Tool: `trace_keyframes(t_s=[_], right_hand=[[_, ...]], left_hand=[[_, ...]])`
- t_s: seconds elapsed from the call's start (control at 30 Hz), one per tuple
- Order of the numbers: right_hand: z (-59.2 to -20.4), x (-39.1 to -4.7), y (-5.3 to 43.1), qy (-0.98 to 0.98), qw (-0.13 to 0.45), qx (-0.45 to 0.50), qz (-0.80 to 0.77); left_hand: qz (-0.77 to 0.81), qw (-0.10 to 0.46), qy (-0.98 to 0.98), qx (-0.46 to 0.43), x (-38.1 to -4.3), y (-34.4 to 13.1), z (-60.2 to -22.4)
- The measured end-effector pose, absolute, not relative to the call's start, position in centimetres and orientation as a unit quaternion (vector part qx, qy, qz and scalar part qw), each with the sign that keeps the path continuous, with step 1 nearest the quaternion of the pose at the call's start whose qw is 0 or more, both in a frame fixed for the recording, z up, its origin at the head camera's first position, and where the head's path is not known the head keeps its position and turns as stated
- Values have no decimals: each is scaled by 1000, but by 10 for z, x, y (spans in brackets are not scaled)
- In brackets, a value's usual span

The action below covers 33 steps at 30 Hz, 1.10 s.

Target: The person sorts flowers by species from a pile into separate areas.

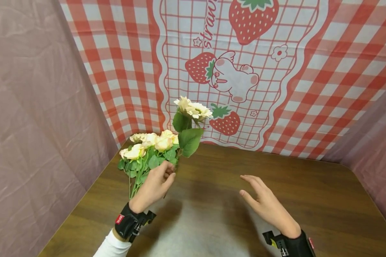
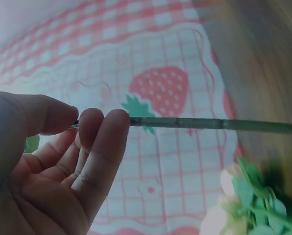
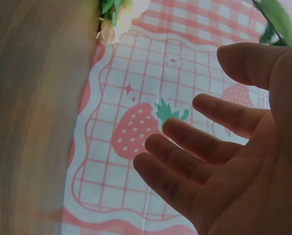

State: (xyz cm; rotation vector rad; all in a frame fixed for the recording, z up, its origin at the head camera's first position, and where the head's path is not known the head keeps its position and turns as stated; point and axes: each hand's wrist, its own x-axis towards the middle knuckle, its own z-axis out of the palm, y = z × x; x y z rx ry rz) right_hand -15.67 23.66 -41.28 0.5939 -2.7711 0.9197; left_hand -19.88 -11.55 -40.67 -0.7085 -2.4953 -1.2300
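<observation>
My left hand [image 1: 152, 187] pinches the stem of an upright artificial flower [image 1: 197, 110] with cream-white, daisy-like heads and broad green leaves. In the left wrist view, the thin green stem [image 2: 200, 123] runs out past the thumb and fingertips, its cut end free. Behind and beside that hand lies a bunch of cream roses [image 1: 164, 141] with green leaves and stems, on the tabletop. To the right, my right hand [image 1: 267, 205] hovers over the table with its fingers spread and nothing held; the right wrist view shows its bare palm [image 3: 249, 191].
The brown wooden table [image 1: 209, 200] reaches back to a red-and-white checked cloth [image 1: 132, 53] printed with strawberries. Pinkish drapes [image 1: 35, 125] hang along the left and right sides.
</observation>
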Motion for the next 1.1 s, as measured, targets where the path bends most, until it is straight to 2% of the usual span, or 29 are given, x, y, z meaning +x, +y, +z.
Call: trace_keyframes(t_s=[0.23,0.4,0.83,1.1], right_hand=[[-414,-152,223,-920,50,210,327],[-416,-150,210,-912,58,240,327],[-410,-136,194,-872,44,284,397],[-407,-132,189,-851,27,293,434]], left_hand=[[-461,126,-824,-304,-187,-99,-403],[-481,98,-803,-339,-177,-86,-404],[-514,32,-766,-386,-160,-57,-411],[-512,25,-759,-401,-153,-43,-420]])
